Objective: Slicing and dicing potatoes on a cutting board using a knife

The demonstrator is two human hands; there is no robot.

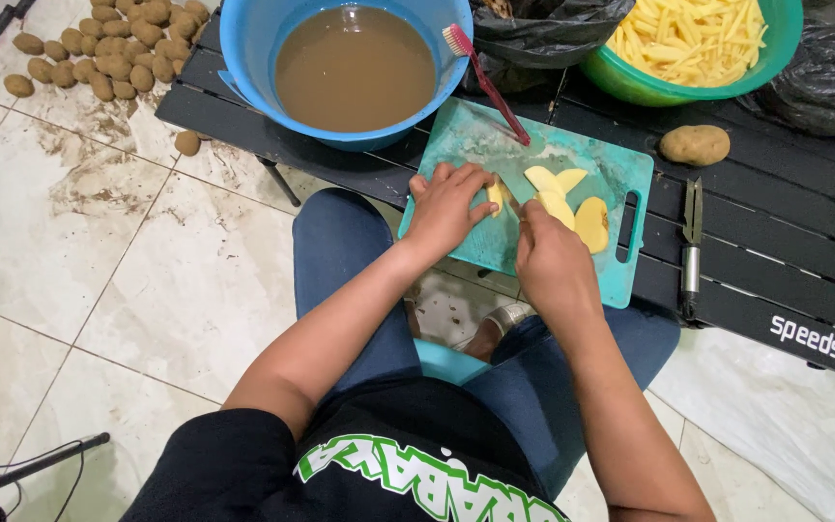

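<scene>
Black slatted bench [785, 242], teal cutting board [475, 135]: left hand [448, 205] is pressing down a pale yellow peeled potato piece [496, 196]; right hand [551, 259] is gripping a knife [511, 200], slicing beside the finished slices [564, 196].

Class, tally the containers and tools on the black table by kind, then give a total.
Bowls: 2 (blue bowl, green bowl)
Cutting board: 1
Toothbrush: 1
Peeler: 1
Knife, in the right hand: 1
Total: 6
</scene>
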